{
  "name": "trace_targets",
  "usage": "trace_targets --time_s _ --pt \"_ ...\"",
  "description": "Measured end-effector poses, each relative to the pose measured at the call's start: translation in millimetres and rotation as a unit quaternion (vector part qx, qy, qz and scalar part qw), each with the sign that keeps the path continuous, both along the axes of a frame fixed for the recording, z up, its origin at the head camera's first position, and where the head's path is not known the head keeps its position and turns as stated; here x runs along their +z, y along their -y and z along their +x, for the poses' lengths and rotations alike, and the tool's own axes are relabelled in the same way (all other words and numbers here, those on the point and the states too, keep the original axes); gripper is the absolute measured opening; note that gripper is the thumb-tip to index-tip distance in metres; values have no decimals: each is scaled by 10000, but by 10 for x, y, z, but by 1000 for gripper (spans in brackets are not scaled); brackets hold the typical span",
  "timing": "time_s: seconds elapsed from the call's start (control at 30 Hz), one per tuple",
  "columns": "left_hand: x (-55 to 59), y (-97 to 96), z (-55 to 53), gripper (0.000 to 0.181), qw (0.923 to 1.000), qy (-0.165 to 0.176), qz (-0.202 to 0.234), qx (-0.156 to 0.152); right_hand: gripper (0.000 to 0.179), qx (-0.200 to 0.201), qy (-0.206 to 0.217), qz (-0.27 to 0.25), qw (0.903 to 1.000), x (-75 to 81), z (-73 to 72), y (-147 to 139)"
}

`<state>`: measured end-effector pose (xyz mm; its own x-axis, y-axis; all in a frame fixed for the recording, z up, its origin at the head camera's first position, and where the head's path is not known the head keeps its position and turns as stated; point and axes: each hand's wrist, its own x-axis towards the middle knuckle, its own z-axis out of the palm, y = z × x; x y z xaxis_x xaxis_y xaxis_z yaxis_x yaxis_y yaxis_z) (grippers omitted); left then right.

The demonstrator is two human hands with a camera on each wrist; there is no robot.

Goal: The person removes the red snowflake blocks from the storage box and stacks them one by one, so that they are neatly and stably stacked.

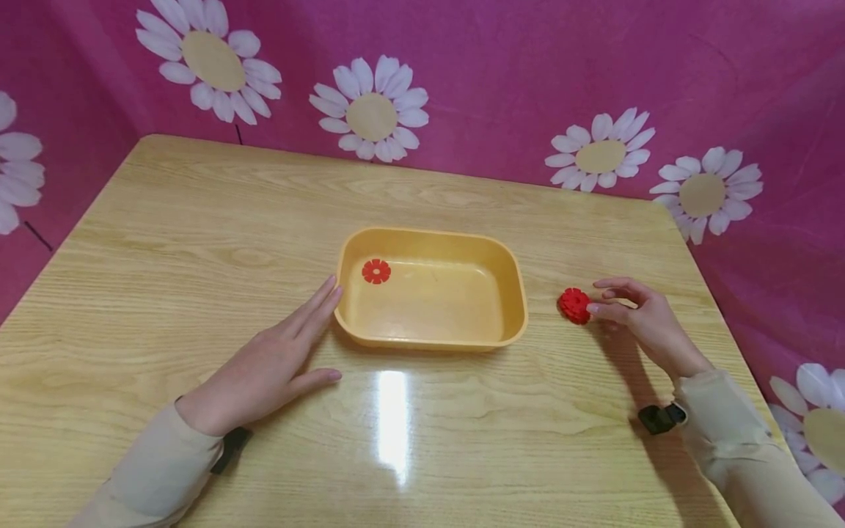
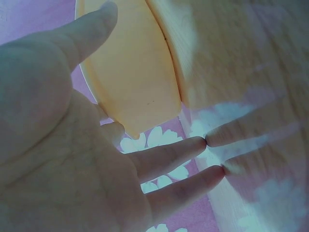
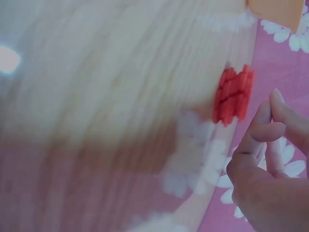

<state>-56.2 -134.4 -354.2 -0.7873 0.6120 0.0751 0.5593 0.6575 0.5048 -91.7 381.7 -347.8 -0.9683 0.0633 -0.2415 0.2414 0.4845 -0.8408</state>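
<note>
A yellow plastic tub [image 1: 429,343] stands mid-table with one red notched disc [image 1: 376,271], flower-shaped with a hole at its centre, at the left of its floor. My left hand [image 1: 267,370] rests by the tub's left end, fingers straight and fingertips at its wall; the left wrist view shows the palm beside the tub [image 2: 130,63]. To the right of the tub is a small stack of red notched discs [image 1: 574,305], its layers visible from the side in the right wrist view [image 3: 234,95]. My right hand [image 1: 643,323] hovers right beside this stack, fingers loosely bent, thumb and forefinger close together with nothing between them.
The table [image 1: 198,220] has a glossy wood-grain top with a bright reflection in front of the tub. A magenta cloth [image 1: 475,88] with large white daisies hangs behind and at both sides. Dark straps [image 1: 660,418] sit at both wrists.
</note>
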Motion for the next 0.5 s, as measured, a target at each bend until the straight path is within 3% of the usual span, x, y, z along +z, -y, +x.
trace_targets --time_s 0.2,0.5 --pt "13 7 1 95 10000 -66 66 -21 34 239 -229 17 9995 151 -82 183" --pt "14 -1 0 95 9998 -112 138 -72 37 592 -270 -45 9979 408 -297 741"
